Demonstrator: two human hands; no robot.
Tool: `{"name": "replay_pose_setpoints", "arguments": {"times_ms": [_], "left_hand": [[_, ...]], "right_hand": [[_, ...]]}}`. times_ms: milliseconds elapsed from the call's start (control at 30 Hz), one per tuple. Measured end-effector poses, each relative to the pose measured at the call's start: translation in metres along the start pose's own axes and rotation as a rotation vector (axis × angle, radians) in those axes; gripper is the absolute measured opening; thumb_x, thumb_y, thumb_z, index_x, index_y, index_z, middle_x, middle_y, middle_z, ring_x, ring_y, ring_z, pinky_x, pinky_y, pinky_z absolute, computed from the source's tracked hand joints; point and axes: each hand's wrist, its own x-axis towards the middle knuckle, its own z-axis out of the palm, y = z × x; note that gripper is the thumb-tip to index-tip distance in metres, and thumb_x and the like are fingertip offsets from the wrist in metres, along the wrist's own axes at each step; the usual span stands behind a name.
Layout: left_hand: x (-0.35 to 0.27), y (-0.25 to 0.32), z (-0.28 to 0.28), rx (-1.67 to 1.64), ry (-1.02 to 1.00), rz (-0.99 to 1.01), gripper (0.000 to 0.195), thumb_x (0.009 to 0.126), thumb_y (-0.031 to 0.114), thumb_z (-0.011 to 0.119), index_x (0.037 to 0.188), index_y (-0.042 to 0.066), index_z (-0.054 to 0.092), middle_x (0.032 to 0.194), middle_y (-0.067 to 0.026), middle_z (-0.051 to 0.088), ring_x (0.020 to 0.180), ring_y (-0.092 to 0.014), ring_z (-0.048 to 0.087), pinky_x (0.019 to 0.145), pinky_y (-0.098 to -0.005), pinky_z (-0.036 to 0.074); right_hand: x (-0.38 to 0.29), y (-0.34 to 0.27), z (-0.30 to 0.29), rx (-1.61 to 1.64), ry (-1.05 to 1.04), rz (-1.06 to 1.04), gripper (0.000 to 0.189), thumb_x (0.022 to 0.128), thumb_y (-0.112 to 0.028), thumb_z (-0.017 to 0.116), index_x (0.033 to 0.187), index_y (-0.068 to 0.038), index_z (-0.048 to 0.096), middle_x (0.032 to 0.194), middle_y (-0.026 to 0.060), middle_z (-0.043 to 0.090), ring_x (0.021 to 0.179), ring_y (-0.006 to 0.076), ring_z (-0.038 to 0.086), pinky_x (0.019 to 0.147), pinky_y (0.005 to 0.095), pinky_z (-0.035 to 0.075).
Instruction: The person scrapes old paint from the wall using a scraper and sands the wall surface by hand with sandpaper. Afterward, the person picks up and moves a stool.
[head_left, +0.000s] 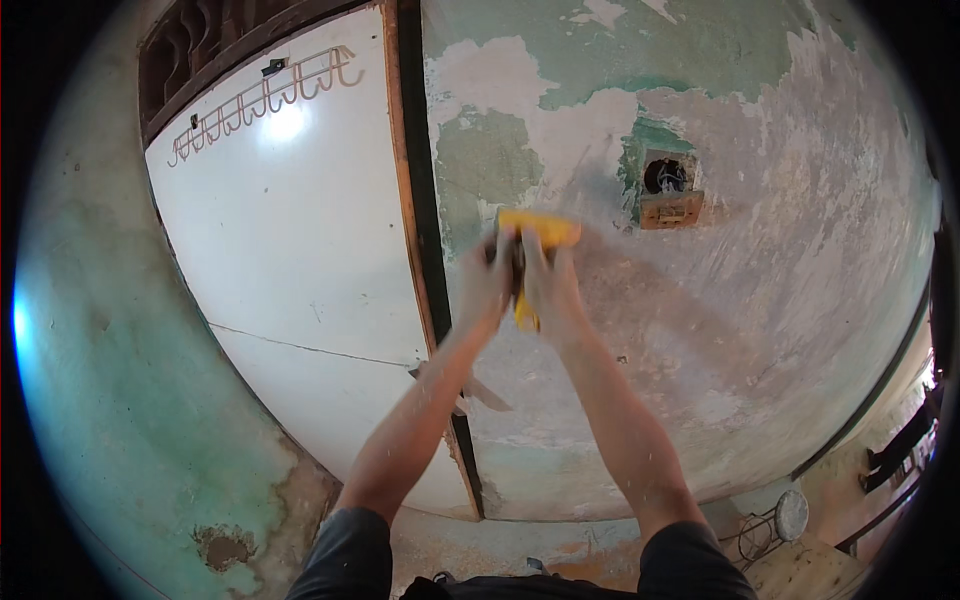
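Both my hands are raised before me, close together on a yellow hand tool (559, 229) with a broad top edge and a yellow lower end. My left hand (486, 289) grips its left side, where a dark part shows between my hands. My right hand (553, 285) closes around the right side. Motion blur and my fingers hide its exact kind. The tool appears to be against the wall (660, 315), whose green paint is partly stripped to pale, scratched plaster. A shadow of my arm falls to the right.
Left of the wall stands a white door (292, 262) in a wooden frame (409, 187), bearing a hook rack (262, 101). An uncovered electrical box (666, 176) with loose wires sits in the wall, right of my hands. A round-topped stool (792, 516) stands at lower right.
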Motion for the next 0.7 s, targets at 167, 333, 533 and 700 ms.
{"name": "replay_pose_setpoints", "arguments": {"times_ms": [167, 333, 533, 700], "left_hand": [[-0.105, -0.120, -0.029, 0.252, -0.076, -0.267, 0.033, 0.104, 0.034, 0.052, 0.096, 0.004, 0.064, 0.064, 0.0026, 0.054, 0.054, -0.007, 0.049, 0.049, -0.0258, 0.039], [-0.253, -0.209, -0.037, 0.263, -0.271, -0.662, 0.037, 0.102, 0.038, 0.055, 0.098, 0.002, 0.059, 0.068, 0.0009, 0.049, 0.062, -0.007, 0.047, 0.055, -0.0264, 0.040], [-0.389, -0.233, -0.119, -0.349, -0.238, -1.056, 0.024, 0.099, 0.027, 0.059, 0.101, 0.004, 0.060, 0.078, -0.0042, 0.057, 0.061, -0.014, 0.054, 0.053, -0.0309, 0.043], [-0.402, -0.213, -0.114, -0.630, 0.064, -1.280, 0.021, 0.101, 0.025, 0.055, 0.096, 0.005, 0.060, 0.077, -0.0035, 0.054, 0.059, -0.018, 0.052, 0.051, -0.0326, 0.042]], "right_hand": [[-0.098, 0.126, -0.053, 0.173, 0.048, 0.369, 0.027, 0.103, -0.033, 0.053, 0.106, -0.006, 0.057, 0.087, -0.0005, 0.056, 0.074, 0.0084, 0.054, 0.062, 0.0263, 0.046], [-0.224, 0.250, -0.175, 0.040, 0.008, 1.023, 0.027, 0.101, -0.038, 0.052, 0.090, -0.013, 0.057, 0.074, 0.0011, 0.057, 0.059, 0.0146, 0.057, 0.054, 0.0299, 0.048], [-0.364, 0.256, -0.253, 0.624, 0.143, 1.272, 0.029, 0.101, -0.040, 0.054, 0.095, -0.012, 0.049, 0.071, -0.0002, 0.049, 0.057, 0.0147, 0.049, 0.051, 0.0268, 0.045], [-0.415, 0.258, -0.279, 0.635, 0.215, 1.239, 0.030, 0.103, -0.038, 0.051, 0.090, -0.012, 0.048, 0.071, 0.0002, 0.048, 0.058, 0.0154, 0.049, 0.053, 0.0287, 0.045]]}}
